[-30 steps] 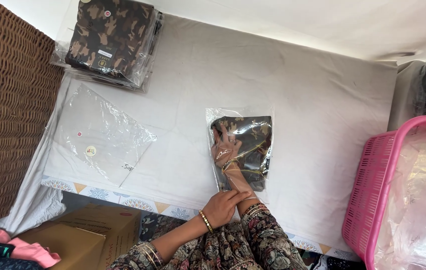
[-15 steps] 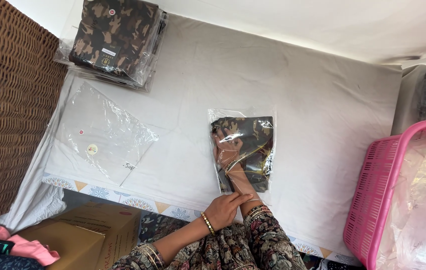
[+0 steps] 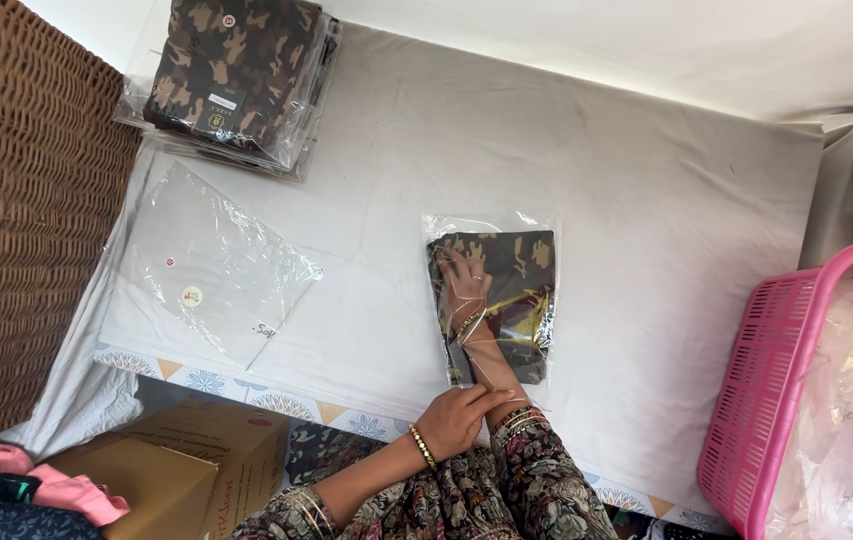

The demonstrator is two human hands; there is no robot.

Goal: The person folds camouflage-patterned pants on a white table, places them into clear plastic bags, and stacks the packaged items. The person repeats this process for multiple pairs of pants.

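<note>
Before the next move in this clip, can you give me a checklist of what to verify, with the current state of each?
1. Right hand inside the clear plastic bag, flat on the folded camouflage garment: ok.
2. Left hand at the bag's open end near the table edge: ok.
3. Garment fully pushed to the bag's closed end: cannot tell.
4. Bag lying flat on the white sheet: ok.
5. Spare empty bags lying apart to the left: ok.
6. Stack of packed garments clear of the hands: ok.
</note>
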